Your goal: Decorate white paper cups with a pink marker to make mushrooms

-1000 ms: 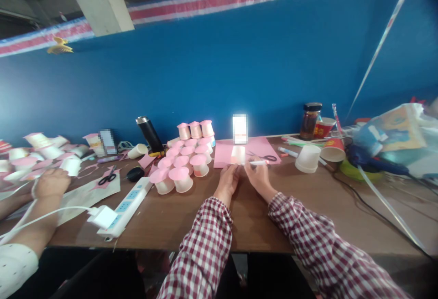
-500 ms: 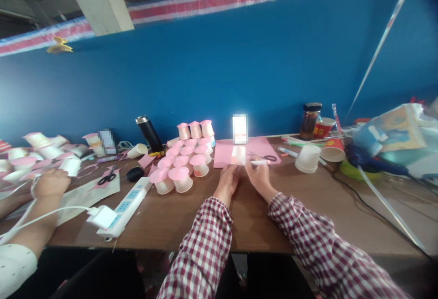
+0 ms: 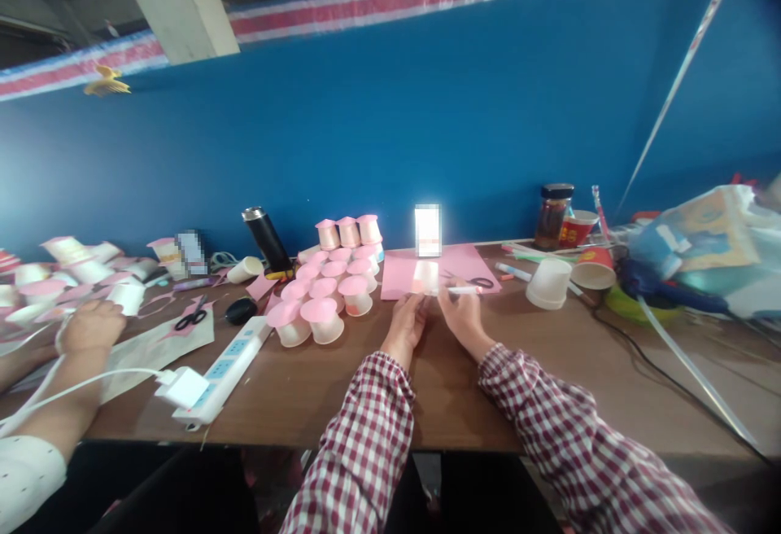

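My left hand is closed at the near edge of a pale paper cup, its fingers curled against it. In my right hand is a white marker, gripped with its barrel pointing out to the right. The fingertips of that hand are right beside the cup. Beneath and behind the cup lies a sheet of pink paper, with dark-handled scissors on it. A phone with a glowing screen stands upright behind the cup. Where exactly the fingers touch the cup is hard to make out.
Left of my hands stand several upside-down cups with pink paper tops. A power strip and a black flask lie farther left, near a co-worker's hand. To my right are a white cup, a jar and cables.
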